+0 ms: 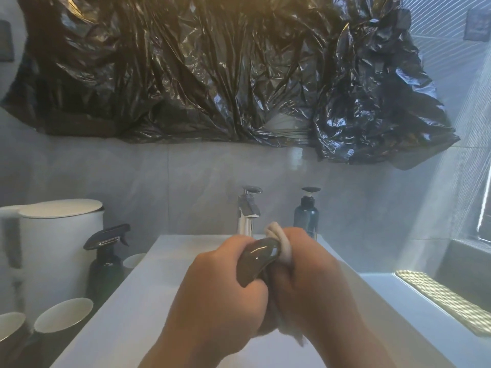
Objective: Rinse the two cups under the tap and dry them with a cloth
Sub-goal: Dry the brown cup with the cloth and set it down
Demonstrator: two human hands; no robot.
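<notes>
My left hand [225, 285] grips a glossy dark grey cup [256, 261] over the white sink [138, 301]. My right hand [305, 277] holds a pale cloth [279, 239] bunched against the cup, part of it hanging below my hands. The chrome tap [248, 208] stands just behind; no running water shows. Two more cups [62, 318] with white insides stand on the counter at the lower left, one of them at the frame edge [10, 326].
A dark spray bottle [106, 258] and a white bin [62, 235] stand left of the sink. A blue pump bottle [307, 213] sits right of the tap. Black plastic sheeting [212, 75] covers the wall above. A shower area [451, 261] lies to the right.
</notes>
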